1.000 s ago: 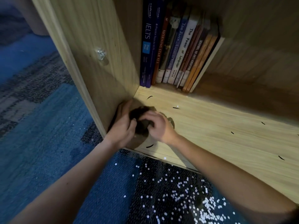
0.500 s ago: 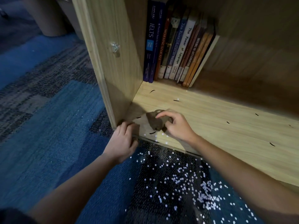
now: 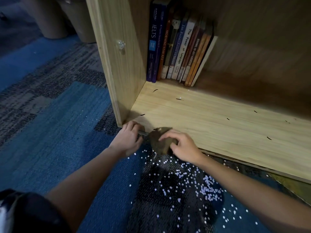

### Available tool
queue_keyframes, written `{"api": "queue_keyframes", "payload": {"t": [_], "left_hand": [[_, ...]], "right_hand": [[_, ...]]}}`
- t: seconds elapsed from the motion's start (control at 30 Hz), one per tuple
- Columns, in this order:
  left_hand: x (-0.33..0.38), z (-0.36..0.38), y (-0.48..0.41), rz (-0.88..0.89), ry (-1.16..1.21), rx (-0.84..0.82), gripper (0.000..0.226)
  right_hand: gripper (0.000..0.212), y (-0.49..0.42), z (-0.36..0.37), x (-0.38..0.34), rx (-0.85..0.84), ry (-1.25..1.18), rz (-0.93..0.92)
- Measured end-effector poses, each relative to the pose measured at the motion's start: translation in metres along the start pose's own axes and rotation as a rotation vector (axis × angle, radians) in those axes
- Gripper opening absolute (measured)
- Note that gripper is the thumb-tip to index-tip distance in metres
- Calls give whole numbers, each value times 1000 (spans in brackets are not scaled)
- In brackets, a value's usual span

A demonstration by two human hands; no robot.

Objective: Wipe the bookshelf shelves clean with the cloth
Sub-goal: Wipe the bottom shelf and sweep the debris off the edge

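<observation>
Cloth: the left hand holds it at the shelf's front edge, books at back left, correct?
No. The head view shows the right hand holding the cloth at the shelf front edge; the left hand grips that edge beside it. The books are at back left.

On my feed, both forearms are bare right down to the left grip (image 3: 128, 140) and the right grip (image 3: 182, 147). A dark garment (image 3: 28, 214) with a white patch (image 3: 2, 214) shows lower left; sleeve or trouser, I cannot tell.

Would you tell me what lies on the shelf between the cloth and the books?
Head view: bare shelf board with a few thin dark slivers.
</observation>
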State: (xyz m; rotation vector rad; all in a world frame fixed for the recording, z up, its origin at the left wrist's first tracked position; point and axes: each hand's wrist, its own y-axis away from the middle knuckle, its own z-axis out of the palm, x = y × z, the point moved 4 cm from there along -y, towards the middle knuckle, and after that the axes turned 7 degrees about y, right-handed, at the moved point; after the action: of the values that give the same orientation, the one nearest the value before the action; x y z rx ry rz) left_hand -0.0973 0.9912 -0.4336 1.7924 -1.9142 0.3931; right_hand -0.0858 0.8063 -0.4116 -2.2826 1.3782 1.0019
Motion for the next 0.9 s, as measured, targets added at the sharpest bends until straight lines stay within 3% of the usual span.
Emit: {"api": "queue_keyframes", "payload": {"t": [0.07, 0.23, 0.33, 0.4, 0.47, 0.53, 0.6, 0.77, 0.9], "left_hand": [[2, -5, 1, -3, 15, -18, 43], [4, -11, 2, -62, 61, -45, 46], [7, -14, 4, -89, 150, -42, 46], [6, -16, 6, -97, 193, -20, 45], [5, -19, 7, -95, 209, 24, 42], [6, -23, 6, -85, 227, 83, 38], [7, -29, 4, -87, 271, 153, 36], [14, -27, -4, -119, 324, 170, 38], [36, -11, -20, -105, 195, 44, 43]], "right_hand": [[50, 6, -2, -8, -25, -97, -20], [45, -23, -22, -6, 180, -59, -1], [44, -5, 2, -2, 17, 98, 1], [44, 8, 11, -9, -78, -4, -9], [46, 2, -4, -17, 9, -107, -22], [48, -16, -28, -19, 196, -119, -43], [48, -37, -41, -15, 279, -71, -65], [64, -53, -20, 8, -23, 44, 64], [55, -23, -30, 35, 91, 17, 106]]}}
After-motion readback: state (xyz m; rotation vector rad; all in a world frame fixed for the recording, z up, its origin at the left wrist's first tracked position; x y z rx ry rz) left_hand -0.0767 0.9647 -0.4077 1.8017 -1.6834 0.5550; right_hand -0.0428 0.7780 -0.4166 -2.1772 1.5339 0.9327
